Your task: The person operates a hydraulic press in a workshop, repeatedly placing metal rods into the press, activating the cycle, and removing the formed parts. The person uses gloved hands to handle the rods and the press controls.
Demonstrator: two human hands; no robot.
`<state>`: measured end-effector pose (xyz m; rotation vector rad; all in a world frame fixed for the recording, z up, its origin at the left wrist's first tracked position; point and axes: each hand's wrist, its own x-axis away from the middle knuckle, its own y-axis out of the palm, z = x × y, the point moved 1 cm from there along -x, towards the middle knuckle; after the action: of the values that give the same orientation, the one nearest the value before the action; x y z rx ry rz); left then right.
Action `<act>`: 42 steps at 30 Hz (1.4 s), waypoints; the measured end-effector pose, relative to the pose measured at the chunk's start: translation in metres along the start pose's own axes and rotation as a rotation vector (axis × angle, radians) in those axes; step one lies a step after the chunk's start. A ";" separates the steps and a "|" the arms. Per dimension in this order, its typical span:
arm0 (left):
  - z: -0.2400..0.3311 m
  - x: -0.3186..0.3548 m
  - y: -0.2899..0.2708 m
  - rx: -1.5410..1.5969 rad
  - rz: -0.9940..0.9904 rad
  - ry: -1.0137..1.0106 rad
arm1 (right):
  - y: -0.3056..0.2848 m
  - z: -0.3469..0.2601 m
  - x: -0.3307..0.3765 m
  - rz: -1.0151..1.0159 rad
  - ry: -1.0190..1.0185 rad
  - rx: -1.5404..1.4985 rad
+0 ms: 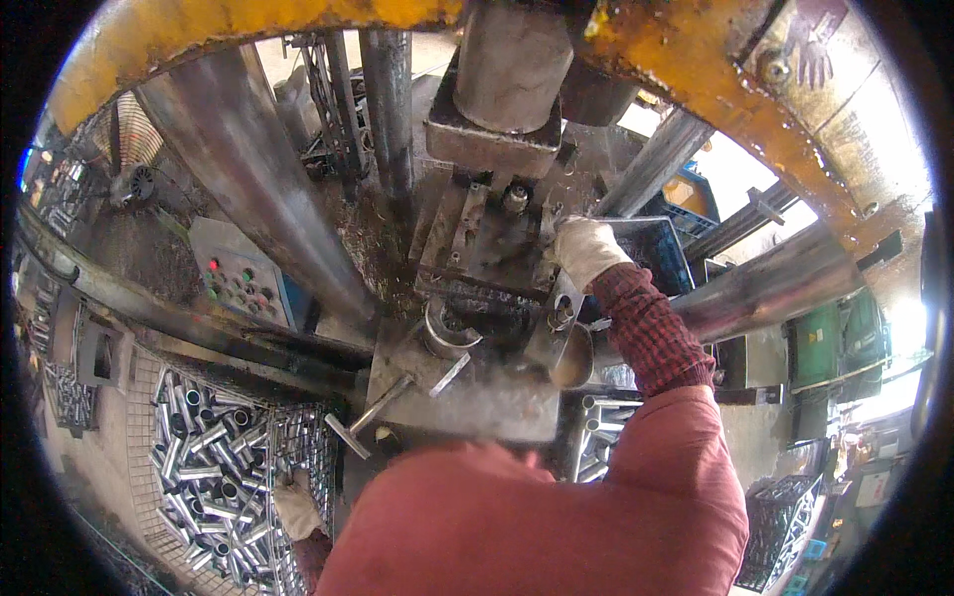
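Observation:
My right hand [588, 250], in a pale work glove, reaches to the right side of the press's lower die [482, 233]. Its fingers look curled, but what they hold, if anything, is hidden. A short metal post [516, 198] stands on the die, left of this hand. Down at the left, my left hand [298, 509], also gloved, is at the near side of a wire mesh basket [323, 447]. Its fingers are too indistinct to tell whether they grip. Many short shiny metal tubes [214, 477] lie heaped beside it.
Thick steel columns [253, 169] flank the press, under the ram [497, 139]. On the front plate lie a curved metal piece [447, 333] and a T-handled tool [368, 417]. A black crate [656, 248] is right of the die; a control box [238, 273] stands left.

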<state>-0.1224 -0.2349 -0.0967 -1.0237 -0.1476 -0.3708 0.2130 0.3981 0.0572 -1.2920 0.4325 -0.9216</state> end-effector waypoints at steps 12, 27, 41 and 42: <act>-0.001 -0.014 0.002 -0.032 -0.047 0.001 | -0.004 -0.004 -0.004 -0.012 0.035 0.076; 0.001 0.004 0.003 -0.003 0.027 -0.067 | 0.002 0.001 -0.011 -0.111 -0.126 0.128; -0.018 0.005 0.017 0.114 0.005 -0.056 | 0.020 0.004 -0.021 0.004 -0.154 0.062; -0.018 0.006 0.017 0.103 0.010 -0.052 | 0.024 0.007 -0.022 -0.039 -0.135 0.062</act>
<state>-0.1117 -0.2438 -0.1179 -0.9325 -0.2056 -0.3244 0.2132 0.4192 0.0321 -1.3008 0.2730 -0.8677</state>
